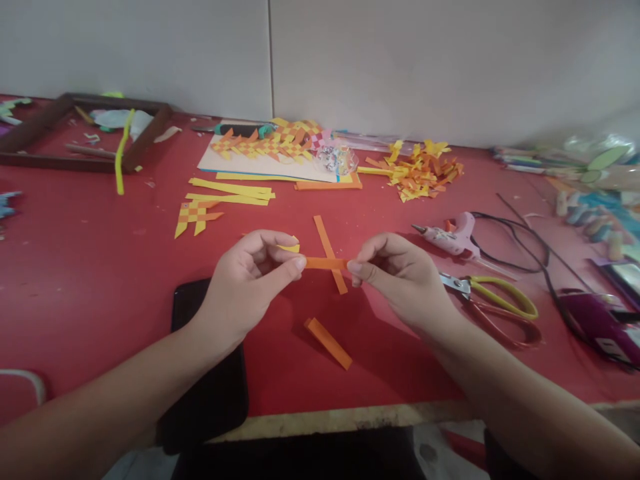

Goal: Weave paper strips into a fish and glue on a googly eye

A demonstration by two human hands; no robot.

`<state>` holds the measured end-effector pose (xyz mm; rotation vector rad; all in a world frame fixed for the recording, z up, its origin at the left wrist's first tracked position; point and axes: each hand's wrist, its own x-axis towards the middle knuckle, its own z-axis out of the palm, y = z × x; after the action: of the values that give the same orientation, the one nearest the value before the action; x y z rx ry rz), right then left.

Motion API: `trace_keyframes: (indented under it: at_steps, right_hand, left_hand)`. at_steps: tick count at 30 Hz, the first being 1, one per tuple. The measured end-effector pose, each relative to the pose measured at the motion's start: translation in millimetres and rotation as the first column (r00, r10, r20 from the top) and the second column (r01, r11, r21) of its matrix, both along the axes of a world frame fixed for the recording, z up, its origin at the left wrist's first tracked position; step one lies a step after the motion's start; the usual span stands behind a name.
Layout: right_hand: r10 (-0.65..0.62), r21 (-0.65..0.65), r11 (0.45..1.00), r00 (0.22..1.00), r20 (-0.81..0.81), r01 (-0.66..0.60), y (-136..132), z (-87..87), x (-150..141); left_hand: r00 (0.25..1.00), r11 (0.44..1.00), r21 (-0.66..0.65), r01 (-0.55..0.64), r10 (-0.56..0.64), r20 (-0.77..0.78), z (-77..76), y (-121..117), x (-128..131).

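Observation:
An orange paper strip is stretched level between my two hands, above the red table. My left hand pinches its left end between thumb and fingers. At the other end, my right hand pinches the strip the same way. Behind it a second orange strip lies slanted on the table. Closer to me is a folded orange strip. A bit of yellow paper shows behind my left fingers. To the left lies a woven yellow and orange paper fish.
A black phone lies under my left forearm. Scissors and a pink glue gun with its cord are at right. Farther back are yellow strips, woven fish, a scrap pile and a brown frame.

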<state>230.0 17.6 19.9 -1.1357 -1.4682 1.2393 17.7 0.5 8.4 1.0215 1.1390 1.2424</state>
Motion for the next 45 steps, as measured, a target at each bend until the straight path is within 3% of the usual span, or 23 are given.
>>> trace_keyframes:
  at_steps: [6, 11, 14, 17, 21, 23, 28, 33, 36, 39, 41, 43, 45]
  right_hand:
    - [-0.011, 0.082, 0.997, 0.992, 0.128, 0.000, 1.5, -4.8, 6.4]
    - [0.038, 0.257, 0.957, 0.940, 0.340, -0.131, 21.1, -15.8, 25.3]
    - [0.055, 0.317, 0.898, 0.794, 0.606, -0.304, 30.5, -17.6, 31.6]
    - [0.135, 0.261, 0.845, 0.658, 0.741, -0.467, 32.6, -19.0, 30.7]
    - [0.064, 0.321, 0.820, 0.634, 0.771, -0.473, 30.5, -22.7, 26.7]
    - [0.018, 0.374, 0.805, 0.650, 0.760, -0.460, 29.7, -24.2, 25.8]
    - [-0.056, 0.443, 0.781, 0.658, 0.751, -0.439, 27.1, -23.8, 24.1]
    - [0.014, 0.328, 0.797, 0.559, 0.829, -0.506, 25.4, -23.1, 20.7]
    - [-0.019, 0.383, 0.784, 0.598, 0.801, -0.489, 25.8, -24.4, 19.4]
    - [-0.077, 0.499, 0.770, 0.719, 0.690, -0.397, 23.4, -24.1, 18.2]
    - [-0.057, 0.510, 0.814, 0.836, 0.547, -0.278, 19.0, -21.9, 16.4]
    - [0.000, 0.443, 0.884, 0.946, 0.324, -0.152, 13.2, -18.1, 13.2]
    - [0.045, 0.328, 0.941, 0.993, 0.112, -0.079, 7.3, -13.3, 8.9]
  left_hand:
    - [0.998, 0.995, -0.094, 0.039, -0.034, 0.049, 2.0, 2.5, -1.2]
    - [0.987, 0.955, -0.257, 0.151, -0.133, 0.086, 2.1, 6.9, -8.1]
    - [0.945, 0.939, -0.189, 0.289, -0.312, -0.102, 1.8, 3.2, -9.0]
    - [0.822, 0.916, -0.064, 0.396, -0.385, -0.419, 2.5, -2.7, -7.0]
    - [0.566, 0.858, 0.069, 0.509, -0.273, -0.778, 3.2, -5.7, -5.5]
    - [0.501, 0.838, 0.108, 0.534, -0.211, -0.839, 2.7, -4.7, -5.8]
    - [0.508, 0.857, 0.142, 0.495, -0.154, -0.847, 0.6, -2.7, -6.0]
    - [0.534, 0.861, 0.164, 0.481, -0.140, -0.834, -1.0, -3.3, -5.0]
    - [0.549, 0.865, 0.171, 0.471, -0.136, -0.825, -2.0, -3.7, -5.4]
    - [0.592, 0.875, 0.215, 0.435, -0.098, -0.800, -2.5, -4.4, -5.9]
    - [0.637, 0.890, 0.257, 0.377, -0.047, -0.769, -2.7, -5.1, -5.6]
    - [0.696, 0.908, 0.278, 0.312, -0.020, -0.717, -3.2, -5.6, -4.9]
    - [0.777, 0.924, 0.273, 0.267, -0.039, -0.629, -3.9, -5.6, -3.7]
